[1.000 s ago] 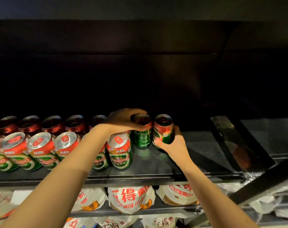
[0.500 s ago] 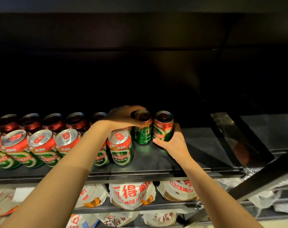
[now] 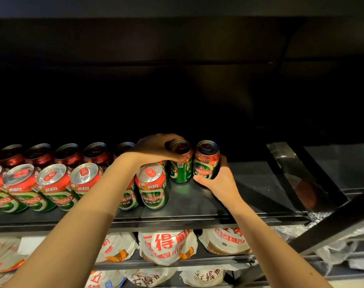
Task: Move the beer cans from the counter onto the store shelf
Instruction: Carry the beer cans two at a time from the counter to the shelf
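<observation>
Since a moment ago almost nothing has moved: your two hands have stayed on the same two cans, and only the view has tipped up a tiny bit. Your left hand (image 3: 156, 147) comes over the top of one beer can (image 3: 181, 161), with its fingers curled round the rim, so you can steer it from above. Your right hand (image 3: 220, 177) cups the other can (image 3: 206, 161) from the side and below, thumb in front and fingers wrapped behind, so it will not tip. Both cans stand upright on the store shelf (image 3: 197, 202), side by side at the right end of the back row, just touching or nearly so. You seem to be setting them down there so the back row grows longer. More cans (image 3: 52, 183) already stand in two rows to your left, and one front can (image 3: 153, 187) stands just in front of your left wrist. Bare shelf lies to the right, so the next cans can go there. White bags (image 3: 166, 246) with red writing lie on the shelf below
</observation>
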`<state>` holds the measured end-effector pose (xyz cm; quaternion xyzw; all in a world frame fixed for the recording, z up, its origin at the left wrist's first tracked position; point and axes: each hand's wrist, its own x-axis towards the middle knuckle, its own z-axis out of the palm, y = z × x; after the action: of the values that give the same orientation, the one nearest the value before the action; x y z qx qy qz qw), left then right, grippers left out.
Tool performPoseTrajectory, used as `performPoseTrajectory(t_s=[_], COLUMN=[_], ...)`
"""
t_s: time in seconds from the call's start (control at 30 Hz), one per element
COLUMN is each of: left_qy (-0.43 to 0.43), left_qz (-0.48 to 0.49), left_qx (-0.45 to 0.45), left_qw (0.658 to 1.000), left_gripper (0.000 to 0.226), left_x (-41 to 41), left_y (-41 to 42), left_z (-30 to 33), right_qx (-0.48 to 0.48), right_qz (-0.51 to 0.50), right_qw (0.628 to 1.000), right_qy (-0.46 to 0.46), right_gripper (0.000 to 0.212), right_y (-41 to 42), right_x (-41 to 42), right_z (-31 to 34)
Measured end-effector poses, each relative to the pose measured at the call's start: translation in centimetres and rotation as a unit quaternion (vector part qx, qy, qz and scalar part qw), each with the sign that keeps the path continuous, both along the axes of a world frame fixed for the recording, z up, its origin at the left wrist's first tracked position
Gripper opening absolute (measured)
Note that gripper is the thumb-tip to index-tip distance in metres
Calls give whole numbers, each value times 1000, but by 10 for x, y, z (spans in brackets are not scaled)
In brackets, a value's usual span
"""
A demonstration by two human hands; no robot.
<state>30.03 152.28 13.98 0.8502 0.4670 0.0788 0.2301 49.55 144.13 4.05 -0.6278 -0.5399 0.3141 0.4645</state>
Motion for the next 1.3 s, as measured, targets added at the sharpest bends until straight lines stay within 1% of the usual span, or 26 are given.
performPoseTrajectory(t_s=[0.07, 0.17, 0.23, 0.33, 0.5, 0.6, 0.7, 0.77, 0.87, 1.0, 1.2, 1.3], left_qy=[-7, -7, -13, -4, 31, 13, -38, -48, -42, -11, -16, -3], left_qz=[16, 48, 47, 37, 88, 64, 22, -1, 14, 59, 69, 62], left_qx=[11, 52, 72, 82, 93, 85, 28, 0, 29, 81, 84, 85], left_qw=[1000, 998, 996, 996, 991, 994, 999, 999, 999, 995, 994, 994], left_gripper=[84, 69, 65, 63, 68, 62, 69, 62, 54, 58, 67, 65], left_x=[1, 2, 3, 4, 6, 6, 1, -1, 0, 4, 5, 6], left_y=[-1, -4, -7, -8, -6, -12, -10, -7, -6, -8, -10, -11], left_z=[-1, -7, -7, -6, -9, -4, 1, 1, -1, -7, -5, -5], right_qx=[2, -4, -8, -9, -9, -2, -3, -4, -1, 0, 7, 7], right_qz=[-3, 3, 7, 12, 11, 7, 4, 9, 19, 20, 16, 12], right_qw=[1000, 1000, 1000, 1000, 1000, 1000, 1000, 1000, 1000, 1000, 1000, 1000], right_qy=[5, 9, 7, 11, 7, 9, 6, 4, 12, 18, 19, 16], right_gripper=[79, 75, 74, 74, 76, 75, 76, 75, 72, 71, 72, 72], right_y=[-1, -1, -1, -1, 0, 0, 1, 1, 0, 1, 1, 0], right_x=[1, 2, 2, 1, 0, 3, 4, 3, 4, 4, 4, 5], right_z=[1, 1, 1, 1, 0, -3, -3, -3, -3, -5, -5, -5])
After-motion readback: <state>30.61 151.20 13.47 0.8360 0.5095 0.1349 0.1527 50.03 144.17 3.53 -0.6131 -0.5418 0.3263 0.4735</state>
